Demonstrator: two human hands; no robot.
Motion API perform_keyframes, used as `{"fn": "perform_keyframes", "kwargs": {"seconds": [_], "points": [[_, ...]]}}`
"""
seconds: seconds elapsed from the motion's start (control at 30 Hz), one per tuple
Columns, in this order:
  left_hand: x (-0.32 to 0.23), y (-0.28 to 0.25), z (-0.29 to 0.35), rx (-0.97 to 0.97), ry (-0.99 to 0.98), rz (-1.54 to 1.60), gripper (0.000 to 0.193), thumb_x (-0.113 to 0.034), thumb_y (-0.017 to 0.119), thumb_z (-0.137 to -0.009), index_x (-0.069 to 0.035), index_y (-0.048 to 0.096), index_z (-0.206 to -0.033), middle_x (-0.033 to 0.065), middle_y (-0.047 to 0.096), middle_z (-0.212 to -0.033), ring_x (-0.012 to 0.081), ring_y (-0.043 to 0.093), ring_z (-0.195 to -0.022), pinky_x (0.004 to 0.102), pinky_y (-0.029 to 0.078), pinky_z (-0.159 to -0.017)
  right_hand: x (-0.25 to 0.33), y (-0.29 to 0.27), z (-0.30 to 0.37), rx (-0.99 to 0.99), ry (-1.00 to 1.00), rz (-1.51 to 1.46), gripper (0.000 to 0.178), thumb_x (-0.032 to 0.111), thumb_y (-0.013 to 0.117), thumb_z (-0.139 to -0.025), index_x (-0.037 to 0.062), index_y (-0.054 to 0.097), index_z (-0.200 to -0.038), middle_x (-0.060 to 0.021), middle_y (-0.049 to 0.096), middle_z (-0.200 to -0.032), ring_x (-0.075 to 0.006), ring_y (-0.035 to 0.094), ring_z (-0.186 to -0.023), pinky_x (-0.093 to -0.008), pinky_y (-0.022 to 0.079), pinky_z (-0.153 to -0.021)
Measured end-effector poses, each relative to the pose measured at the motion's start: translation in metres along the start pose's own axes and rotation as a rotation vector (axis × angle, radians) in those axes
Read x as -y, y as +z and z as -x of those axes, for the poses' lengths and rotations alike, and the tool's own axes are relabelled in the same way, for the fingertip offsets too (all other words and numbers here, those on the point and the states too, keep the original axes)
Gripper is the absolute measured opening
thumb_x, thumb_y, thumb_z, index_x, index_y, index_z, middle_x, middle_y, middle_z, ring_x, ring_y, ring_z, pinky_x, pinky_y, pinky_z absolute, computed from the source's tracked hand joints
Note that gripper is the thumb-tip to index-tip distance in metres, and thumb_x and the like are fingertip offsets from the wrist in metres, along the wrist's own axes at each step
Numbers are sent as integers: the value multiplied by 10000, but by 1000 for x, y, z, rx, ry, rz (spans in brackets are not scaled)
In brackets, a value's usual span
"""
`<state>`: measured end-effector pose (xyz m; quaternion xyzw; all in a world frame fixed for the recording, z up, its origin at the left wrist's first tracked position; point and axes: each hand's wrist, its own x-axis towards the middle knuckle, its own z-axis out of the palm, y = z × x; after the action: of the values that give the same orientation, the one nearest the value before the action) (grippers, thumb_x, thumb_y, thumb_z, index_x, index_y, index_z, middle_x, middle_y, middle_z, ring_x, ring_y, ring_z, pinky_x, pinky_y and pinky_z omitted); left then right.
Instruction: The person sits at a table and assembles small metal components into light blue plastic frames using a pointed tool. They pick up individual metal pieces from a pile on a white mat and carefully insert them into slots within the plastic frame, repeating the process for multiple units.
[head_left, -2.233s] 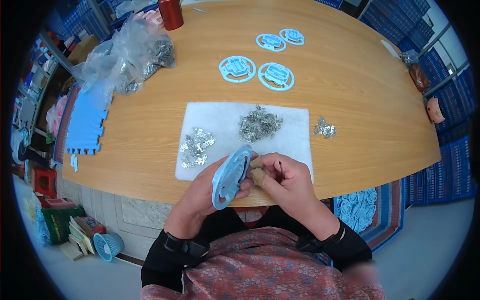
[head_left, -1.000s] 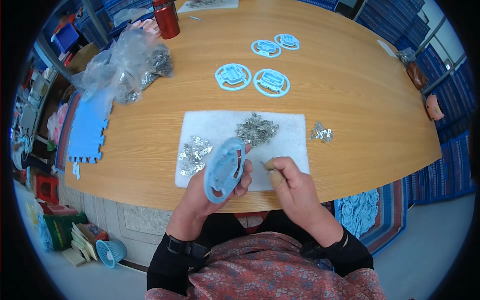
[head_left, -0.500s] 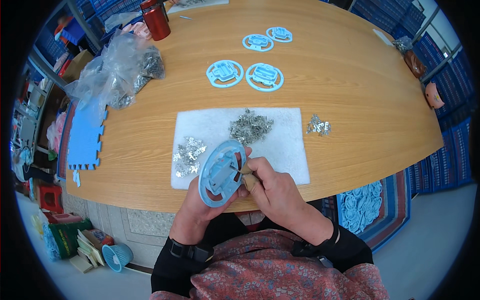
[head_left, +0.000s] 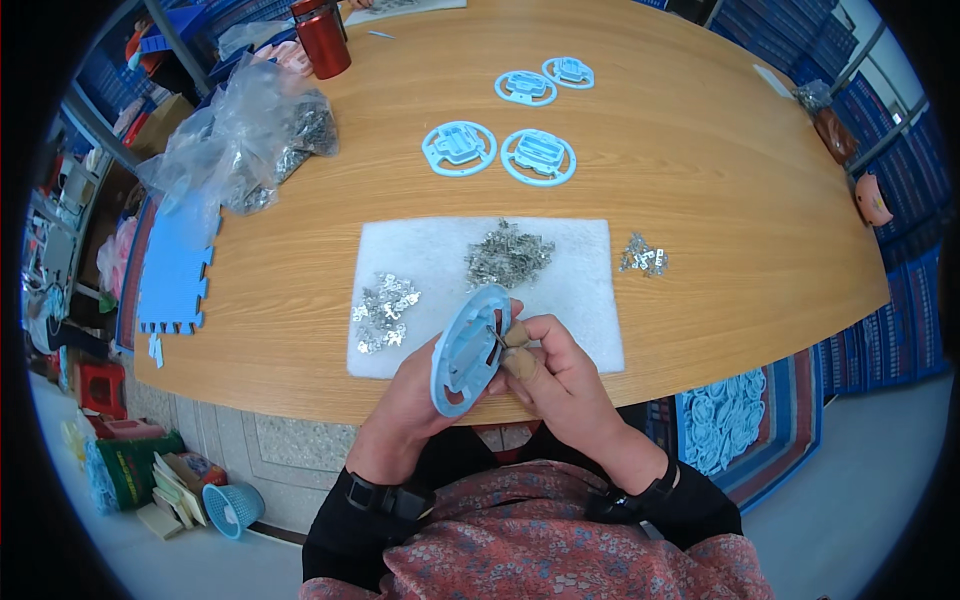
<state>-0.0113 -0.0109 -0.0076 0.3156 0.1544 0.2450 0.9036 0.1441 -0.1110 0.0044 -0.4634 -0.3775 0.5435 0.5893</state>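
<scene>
My left hand grips a light blue plastic ring with a moulded hub, shaped like a toy steering wheel, tilted nearly on edge. My right hand, with beige coverings on thumb and fingertip, pinches a small thin metal piece against the hub's right side; its exact shape is too small to tell. Both hands are over the near edge of a white foam mat. On this mat lie a dense heap of small metal parts and a looser pile of flat shiny metal pieces.
Several similar blue wheels lie farther back on the wooden table. A few metal pieces sit right of the mat. Plastic bags and a red flask stand back left. A bin of blue wheels is below right.
Both hands have shifted slightly right with the blue wheel, which is now turned more edge-on. The right fingers keep their pinch at its hub.
</scene>
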Motion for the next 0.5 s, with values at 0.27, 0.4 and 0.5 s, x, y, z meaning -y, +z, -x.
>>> {"fn": "perform_keyframes", "kwargs": {"seconds": [0.27,0.4,0.5], "points": [[-17,15,-4,-94,-2,-569,462,-88,584,-1036,-11,448,-1470,37,608,-1253,105,601,-1115,268,511,-961,33,-37,7,-154,57,5,248,226,578,-1076,27,558,-1223,80,525,-744,-1,427,-638,-186,325,-551],[-15,10,-8,-117,59,-894,478,-115,658,-991,-18,508,-1435,79,672,-1131,115,627,-1023,288,524,-907,38,-40,-1,-81,225,274,252,179,616,-1049,15,566,-1233,79,553,-760,2,463,-668,-200,361,-572],[-16,3,-8,-129,22,-940,472,-100,605,-1018,4,484,-1462,77,664,-1183,116,619,-1074,281,520,-933,34,-44,-2,-97,241,421,248,158,623,-1036,33,566,-1242,34,586,-748,-32,510,-668,-230,402,-583]]}}
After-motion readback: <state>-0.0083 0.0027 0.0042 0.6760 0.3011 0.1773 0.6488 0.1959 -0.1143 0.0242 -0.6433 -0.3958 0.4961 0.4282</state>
